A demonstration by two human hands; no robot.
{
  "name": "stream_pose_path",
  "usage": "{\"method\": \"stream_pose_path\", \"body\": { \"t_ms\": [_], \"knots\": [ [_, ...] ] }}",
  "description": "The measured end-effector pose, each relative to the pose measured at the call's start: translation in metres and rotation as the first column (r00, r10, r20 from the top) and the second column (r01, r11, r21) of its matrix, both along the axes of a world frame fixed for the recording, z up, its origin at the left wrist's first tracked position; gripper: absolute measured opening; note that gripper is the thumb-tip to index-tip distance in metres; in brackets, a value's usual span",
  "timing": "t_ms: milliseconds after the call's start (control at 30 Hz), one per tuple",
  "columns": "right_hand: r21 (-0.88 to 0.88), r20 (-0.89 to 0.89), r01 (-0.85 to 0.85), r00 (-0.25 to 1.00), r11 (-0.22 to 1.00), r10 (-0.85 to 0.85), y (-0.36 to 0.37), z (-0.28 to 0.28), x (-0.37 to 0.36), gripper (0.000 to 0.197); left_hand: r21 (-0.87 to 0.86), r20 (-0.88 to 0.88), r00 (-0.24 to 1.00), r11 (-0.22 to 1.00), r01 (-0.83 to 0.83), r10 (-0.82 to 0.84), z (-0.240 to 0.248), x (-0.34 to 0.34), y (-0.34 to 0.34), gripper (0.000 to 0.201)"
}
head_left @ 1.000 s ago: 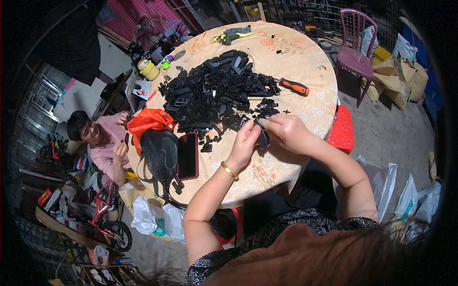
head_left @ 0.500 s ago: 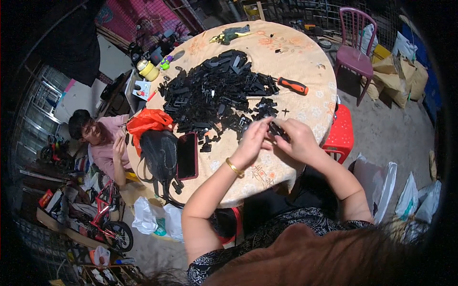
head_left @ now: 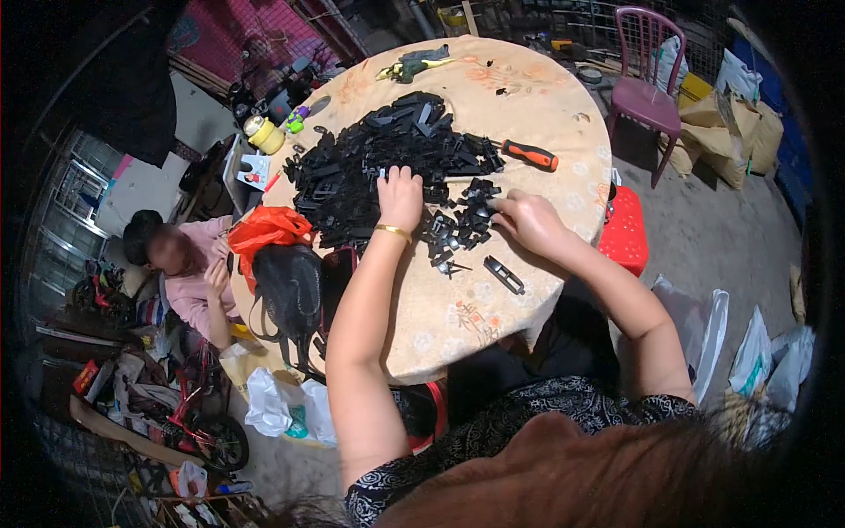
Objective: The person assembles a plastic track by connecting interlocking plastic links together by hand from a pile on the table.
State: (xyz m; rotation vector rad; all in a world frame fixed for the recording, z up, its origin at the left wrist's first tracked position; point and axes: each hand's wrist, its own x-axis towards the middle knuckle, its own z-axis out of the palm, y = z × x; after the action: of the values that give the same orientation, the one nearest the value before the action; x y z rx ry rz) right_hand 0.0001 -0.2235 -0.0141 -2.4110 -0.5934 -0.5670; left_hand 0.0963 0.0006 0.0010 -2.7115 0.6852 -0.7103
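Observation:
A large heap of black plastic parts point(head_left: 343, 176) covers the middle of the round table. My left hand point(head_left: 401, 202) reaches onto its near edge, fingers bent together and a small pale piece beside the fingertips; whatever they hold is hidden. My right hand point(head_left: 533, 222) is at the right side of a smaller cluster of black parts point(head_left: 473, 211), thumb and fingers drawn together. I cannot make out what lies between them. On the cloth in front of me, apart from both hands, rests a long black plastic piece with an opening point(head_left: 504, 275).
An orange-and-black screwdriver point(head_left: 530, 156) lies right of the heap. A black mesh bag point(head_left: 290, 286), an orange-red plastic bag point(head_left: 268, 229) and a phone sit at left. Across the table's left edge is a person in pink point(head_left: 189, 273). A red stool point(head_left: 625, 231) stands at right.
My hands have parted. The black piece they held now lies on the cloth. The left hand moved up and left to the heap, the right hand slightly up beside the smaller cluster.

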Motion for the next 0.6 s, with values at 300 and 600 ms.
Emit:
{"method": "stream_pose_path", "body": {
  "t_ms": [300, 600],
  "knots": [
    [-0.005, -0.013, -0.048, 0.999, 0.999, 0.048, 0.004, -0.014, 0.009, 0.012, -0.642, 0.036, 0.994, 0.760, 0.104, -0.106, 0.013, -0.032, 0.013, 0.026],
    [0.347, 0.036, -0.161, 0.987, 0.924, 0.158, 0.020, 0.011, 0.011, 0.007, -0.609, -0.147, 0.575, -0.384, -0.694, -0.805, 0.006, -0.039, 0.025, 0.024]
  ]
}}
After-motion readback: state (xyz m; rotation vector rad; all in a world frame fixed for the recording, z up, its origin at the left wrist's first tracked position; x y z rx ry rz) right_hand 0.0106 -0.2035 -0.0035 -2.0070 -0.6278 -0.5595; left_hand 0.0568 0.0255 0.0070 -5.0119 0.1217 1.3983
